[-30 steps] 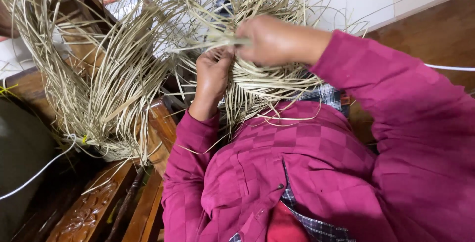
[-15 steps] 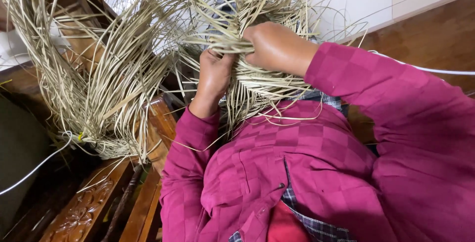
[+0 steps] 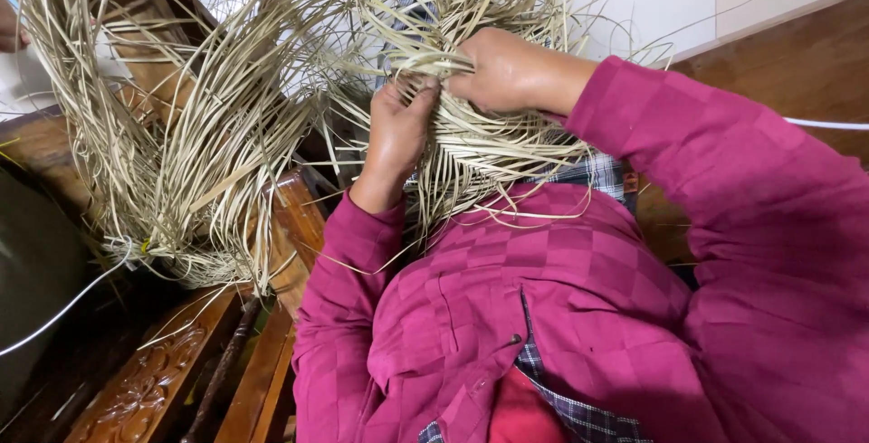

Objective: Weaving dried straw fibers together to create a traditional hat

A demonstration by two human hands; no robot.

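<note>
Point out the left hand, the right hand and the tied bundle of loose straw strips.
left hand (image 3: 396,140), head view, back of hand.
right hand (image 3: 507,70), head view, knuckles.
tied straw bundle (image 3: 195,181), head view, mid-length strands.

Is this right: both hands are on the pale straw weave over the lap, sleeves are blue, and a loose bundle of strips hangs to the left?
Not quite: the sleeves are magenta, not blue, as the head view shows. The rest holds: the left hand and right hand are both on the pale straw weave over the lap, and a loose bundle of strips hangs to the left.
</note>
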